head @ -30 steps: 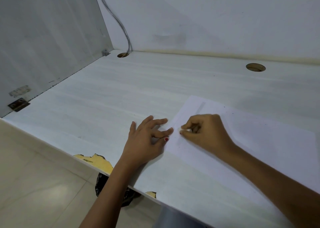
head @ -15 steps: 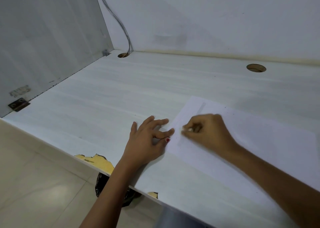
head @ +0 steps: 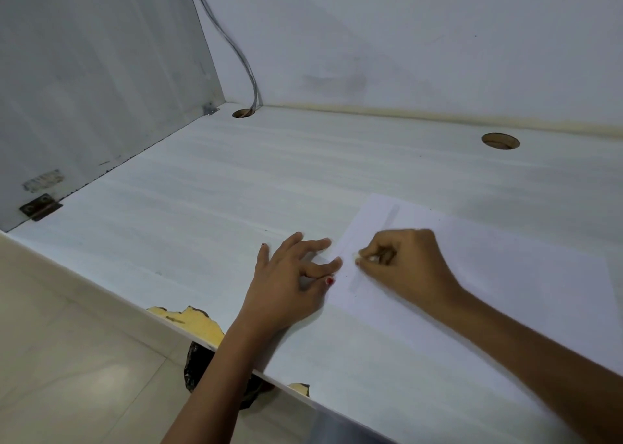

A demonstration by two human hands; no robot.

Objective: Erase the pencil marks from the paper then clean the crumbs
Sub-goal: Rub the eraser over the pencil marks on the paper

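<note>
A white sheet of paper lies on the pale desk, with a grey pencil stripe running along its left side. My right hand pinches a small whitish eraser against the stripe; the fingers hide most of it. My left hand rests flat at the paper's left edge, its fingertips touching the sheet. A few dark specks dot the paper.
Two cable holes pierce the desk near the back wall, and a grey cable drops into the left one. A side panel stands at left with a hinge. The desk's front edge is chipped.
My right hand with the eraser has shifted slightly back and forth along the stripe. My left hand has stayed in place on the paper's edge.
</note>
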